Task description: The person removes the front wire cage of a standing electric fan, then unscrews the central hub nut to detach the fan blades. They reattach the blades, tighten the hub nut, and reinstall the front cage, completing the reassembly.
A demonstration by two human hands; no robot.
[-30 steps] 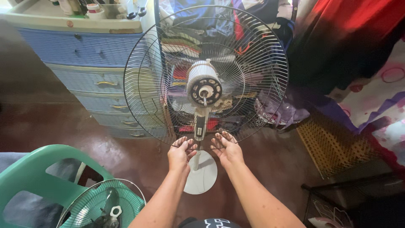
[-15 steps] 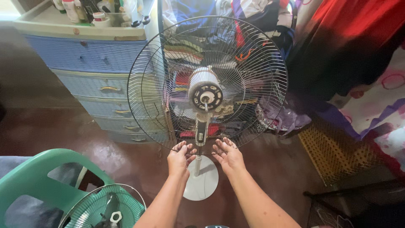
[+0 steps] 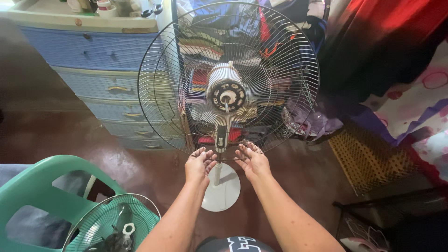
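Dark reddish-brown floor (image 3: 56, 135) of a cluttered room: a blue drawer chest (image 3: 100, 70) stands at the rear left, a green plastic chair (image 3: 42, 191) at the near left. A stand fan (image 3: 227, 79), blades removed, rises from a round white base (image 3: 224, 191) at centre. The left hand (image 3: 199, 164) and right hand (image 3: 252, 161), fingers curled, grip the bottom rim of the wire rear guard (image 3: 289, 56) on either side of the pole.

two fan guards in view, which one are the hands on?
The bare metal wire guard mounted on the standing fan: left hand and right hand touch its bottom rim. The green guard lies loose at lower left, untouched.
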